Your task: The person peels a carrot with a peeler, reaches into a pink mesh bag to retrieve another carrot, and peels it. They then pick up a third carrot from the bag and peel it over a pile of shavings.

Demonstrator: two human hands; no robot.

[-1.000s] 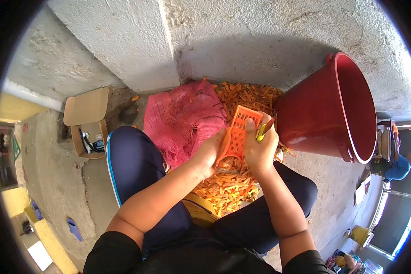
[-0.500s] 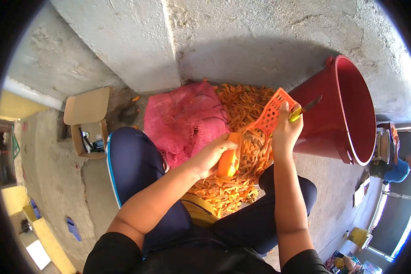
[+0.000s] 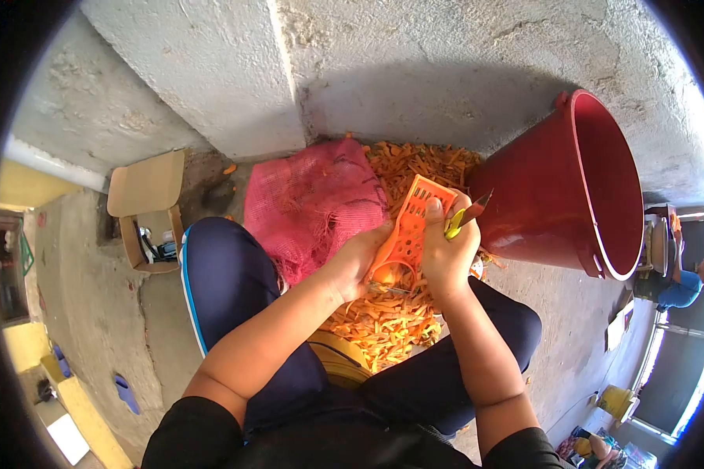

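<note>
My left hand [image 3: 358,264] is closed around a peeled orange carrot [image 3: 384,273], mostly covered by the orange plastic grater-peeler [image 3: 408,227]. My right hand [image 3: 450,262] grips this perforated tool, its looped blade end lying over the carrot. The same hand also holds a small knife [image 3: 455,223] with a yellow handle, its blade pointing up and right. Below both hands spreads a heap of orange peelings [image 3: 383,328]. A pink mesh sack [image 3: 313,203] lies just beyond my left hand.
A large dark red bucket [image 3: 536,195] lies tilted at the right, mouth facing right. An open cardboard box [image 3: 145,187] holding small items sits on the left. A rough wall [image 3: 414,70] closes off the far side. Another person in a blue shirt [image 3: 680,291] is at the far right.
The grater-peeler has come down and left onto the carrot, turning more upright. My right hand moved left with the knife. The carrot, plainly visible before, is now mostly covered.
</note>
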